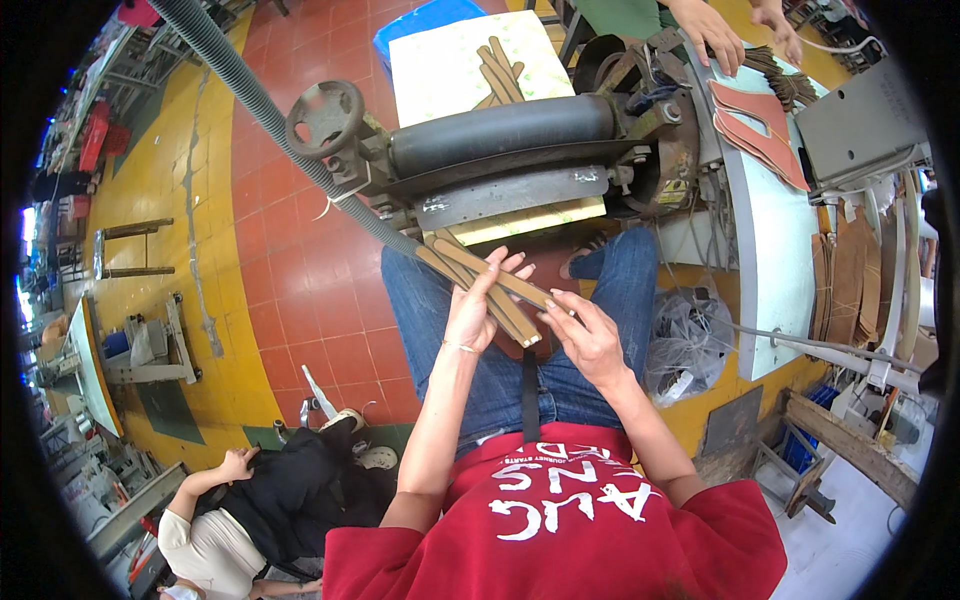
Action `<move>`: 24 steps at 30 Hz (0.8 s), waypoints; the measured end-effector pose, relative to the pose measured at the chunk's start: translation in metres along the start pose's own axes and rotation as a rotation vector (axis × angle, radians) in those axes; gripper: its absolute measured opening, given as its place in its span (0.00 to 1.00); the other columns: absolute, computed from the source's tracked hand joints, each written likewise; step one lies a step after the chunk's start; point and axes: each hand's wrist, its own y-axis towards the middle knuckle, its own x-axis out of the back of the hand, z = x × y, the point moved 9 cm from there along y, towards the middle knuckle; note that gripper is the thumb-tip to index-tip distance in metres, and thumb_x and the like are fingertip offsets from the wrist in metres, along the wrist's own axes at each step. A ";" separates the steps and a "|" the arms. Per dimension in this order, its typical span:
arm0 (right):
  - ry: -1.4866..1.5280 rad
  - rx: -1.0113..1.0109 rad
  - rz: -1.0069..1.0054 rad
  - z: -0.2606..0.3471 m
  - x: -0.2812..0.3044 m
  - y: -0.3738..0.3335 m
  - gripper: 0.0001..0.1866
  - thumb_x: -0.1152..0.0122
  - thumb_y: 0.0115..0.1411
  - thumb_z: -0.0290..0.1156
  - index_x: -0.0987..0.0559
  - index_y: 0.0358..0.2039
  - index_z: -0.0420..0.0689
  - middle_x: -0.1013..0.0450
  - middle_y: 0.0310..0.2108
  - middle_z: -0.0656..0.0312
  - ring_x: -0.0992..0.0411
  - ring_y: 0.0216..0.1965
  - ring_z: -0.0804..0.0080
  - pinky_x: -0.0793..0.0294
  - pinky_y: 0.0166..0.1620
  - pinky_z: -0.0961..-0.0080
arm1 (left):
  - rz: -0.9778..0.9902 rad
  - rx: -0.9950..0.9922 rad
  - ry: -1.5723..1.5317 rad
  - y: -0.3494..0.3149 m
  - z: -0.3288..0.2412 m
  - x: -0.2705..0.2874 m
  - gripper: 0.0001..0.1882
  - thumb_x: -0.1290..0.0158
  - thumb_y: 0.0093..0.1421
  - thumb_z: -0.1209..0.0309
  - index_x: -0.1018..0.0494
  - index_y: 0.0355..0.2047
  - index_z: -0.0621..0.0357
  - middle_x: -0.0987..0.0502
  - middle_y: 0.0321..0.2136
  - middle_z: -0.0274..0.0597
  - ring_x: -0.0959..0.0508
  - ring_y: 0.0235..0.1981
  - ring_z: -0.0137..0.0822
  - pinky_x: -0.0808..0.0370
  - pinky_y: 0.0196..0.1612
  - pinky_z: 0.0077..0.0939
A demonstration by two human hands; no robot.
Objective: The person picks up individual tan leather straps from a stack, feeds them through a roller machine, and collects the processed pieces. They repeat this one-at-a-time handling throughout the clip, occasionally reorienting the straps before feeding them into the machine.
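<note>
Several flat brown leather-like strips point(517, 325) with rounded ends lie crossed over my lap. My left hand point(477, 308) is closed around them from the left, its fingertips showing past the strips. With thumb and fingers, my right hand point(590, 335) pinches the near right end of one strip that slants across the others. Just beyond my hands stands a machine with a wide dark roller point(500, 135) and a grey metal plate point(510, 193) in front. More brown strips point(500, 70) rest on a pale board point(430, 75) behind the roller.
A handwheel point(325, 118) and a grey ribbed hose point(270, 110) flank the machine's left. At right, a light table point(765, 250) bears orange-brown cut pieces point(755, 130), near another person's hand point(710, 35). A plastic bag point(690, 345) lies by my right leg. Another person point(225, 530) sits lower left.
</note>
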 end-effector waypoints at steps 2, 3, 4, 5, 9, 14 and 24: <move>0.306 -0.266 -0.027 -0.023 -0.006 -0.007 0.15 0.37 0.50 0.22 0.25 0.40 0.37 0.28 0.39 0.54 0.25 0.36 0.66 0.24 0.36 0.76 | 0.015 -0.024 0.113 -0.001 -0.003 -0.004 0.24 0.56 0.63 0.69 0.43 0.57 0.67 0.32 0.51 0.55 0.29 0.51 0.45 0.26 0.46 0.31; 0.539 -0.496 -0.048 -0.041 -0.014 -0.017 0.16 0.37 0.51 0.23 0.26 0.41 0.36 0.28 0.39 0.54 0.25 0.36 0.68 0.24 0.36 0.77 | 0.064 -0.029 0.134 -0.003 -0.005 -0.009 0.24 0.56 0.63 0.69 0.43 0.57 0.67 0.32 0.51 0.54 0.29 0.51 0.44 0.26 0.46 0.31; 0.774 -0.753 -0.022 -0.057 -0.031 -0.030 0.16 0.36 0.52 0.24 0.27 0.42 0.36 0.28 0.40 0.54 0.25 0.36 0.70 0.24 0.36 0.78 | 0.101 -0.020 0.162 -0.004 -0.006 -0.013 0.24 0.56 0.63 0.69 0.44 0.57 0.66 0.33 0.52 0.53 0.29 0.51 0.44 0.27 0.45 0.30; 0.947 -0.841 -0.083 -0.063 -0.036 -0.035 0.18 0.38 0.55 0.26 0.29 0.45 0.35 0.26 0.36 0.56 0.26 0.31 0.79 0.25 0.31 0.83 | 0.156 -0.028 0.179 -0.005 -0.007 -0.019 0.24 0.56 0.64 0.69 0.44 0.57 0.66 0.33 0.52 0.52 0.28 0.51 0.43 0.27 0.45 0.29; 1.026 -0.977 0.105 -0.084 -0.064 -0.039 0.13 0.42 0.58 0.29 0.26 0.42 0.36 0.25 0.26 0.60 0.29 0.21 0.82 0.29 0.24 0.87 | 0.119 -0.067 0.337 0.000 -0.008 -0.022 0.24 0.56 0.65 0.66 0.44 0.58 0.64 0.34 0.54 0.50 0.30 0.52 0.41 0.27 0.47 0.31; 1.102 -1.093 -0.118 -0.126 -0.074 -0.044 0.10 0.43 0.59 0.30 0.24 0.38 0.37 0.25 0.26 0.61 0.30 0.21 0.83 0.29 0.25 0.88 | -0.001 -0.160 0.267 0.006 -0.016 -0.007 0.30 0.55 0.64 0.61 0.47 0.57 0.74 0.37 0.53 0.58 0.30 0.50 0.47 0.24 0.46 0.36; 1.191 -1.047 -0.187 -0.142 -0.103 0.025 0.31 0.44 0.60 0.41 0.38 0.54 0.31 0.32 0.47 0.48 0.31 0.49 0.63 0.31 0.52 0.68 | 0.053 -0.063 0.116 -0.007 -0.005 0.004 0.27 0.70 0.66 0.60 0.43 0.56 0.70 0.33 0.49 0.55 0.29 0.50 0.47 0.28 0.50 0.37</move>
